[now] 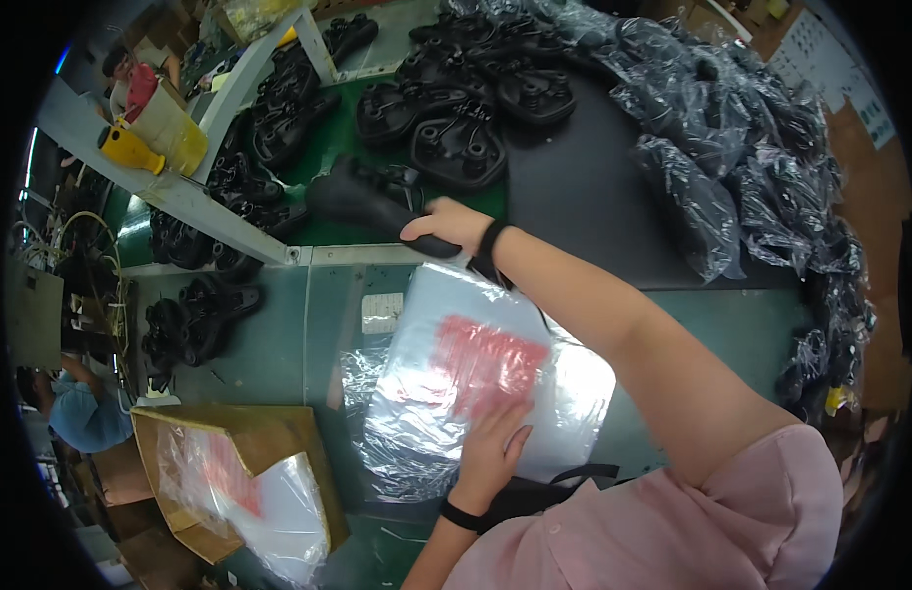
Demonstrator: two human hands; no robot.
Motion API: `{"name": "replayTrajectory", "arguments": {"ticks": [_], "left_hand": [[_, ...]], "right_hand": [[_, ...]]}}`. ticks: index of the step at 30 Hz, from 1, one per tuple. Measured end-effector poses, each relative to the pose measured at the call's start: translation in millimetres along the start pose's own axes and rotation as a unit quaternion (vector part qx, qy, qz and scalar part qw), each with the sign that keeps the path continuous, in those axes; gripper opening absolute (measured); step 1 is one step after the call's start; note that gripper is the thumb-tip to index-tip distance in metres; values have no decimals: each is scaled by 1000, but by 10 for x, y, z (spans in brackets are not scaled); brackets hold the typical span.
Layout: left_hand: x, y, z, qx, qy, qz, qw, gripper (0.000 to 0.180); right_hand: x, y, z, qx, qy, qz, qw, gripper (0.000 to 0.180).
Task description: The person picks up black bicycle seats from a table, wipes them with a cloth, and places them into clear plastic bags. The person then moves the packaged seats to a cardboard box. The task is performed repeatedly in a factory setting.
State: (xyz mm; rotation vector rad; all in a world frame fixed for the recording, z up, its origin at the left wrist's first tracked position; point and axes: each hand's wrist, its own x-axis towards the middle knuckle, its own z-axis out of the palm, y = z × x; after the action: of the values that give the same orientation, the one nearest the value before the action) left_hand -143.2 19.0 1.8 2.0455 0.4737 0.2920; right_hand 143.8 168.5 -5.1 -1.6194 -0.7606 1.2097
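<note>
gripping a black bicycle saddle (367, 200) by its narrow end, the right hand (446, 224) holds it above a stack of clear plastic bags (475, 374); below that grasp, the left hand (492, 449) lies flat, fingers spread, on the stack.

Two hands of the wearer show: the right hand (454, 224) grips one black bicycle saddle (362, 197), the left hand (493, 447) lies flat on the stack of clear plastic bags (475, 364). Each wrist wears one black band, two in all. Beyond the held saddle, one loose pile of bare black saddles (456, 98) holds roughly a dozen; the exact count cannot be told. Right of that saddle runs one long heap of bagged saddles (731, 147), too many to count. Left of it stands one tape dispenser (141, 133), and one cardboard box (230, 472) holds more bags.
</note>
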Motion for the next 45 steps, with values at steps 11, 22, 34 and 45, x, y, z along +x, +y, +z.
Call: {"name": "replayTrajectory", "arguments": {"ticks": [11,22,34,45], "left_hand": [[983,1070,-301,254,114,140,950,58],[-78,376,1401,299,10,-3,954,54],[33,-435,1311,-97,-22,-194,976,15],[4,-153,968,-228,33,-186,955,13]], "right_hand": [[-3617,873,6,618,-214,140,743,62],[-5119,1758,-836,-236,364,82,897,69],[-5032,2547,-547,-73,277,129,950,90],[-4855,1728,-443,20,280,-79,957,67]]}}
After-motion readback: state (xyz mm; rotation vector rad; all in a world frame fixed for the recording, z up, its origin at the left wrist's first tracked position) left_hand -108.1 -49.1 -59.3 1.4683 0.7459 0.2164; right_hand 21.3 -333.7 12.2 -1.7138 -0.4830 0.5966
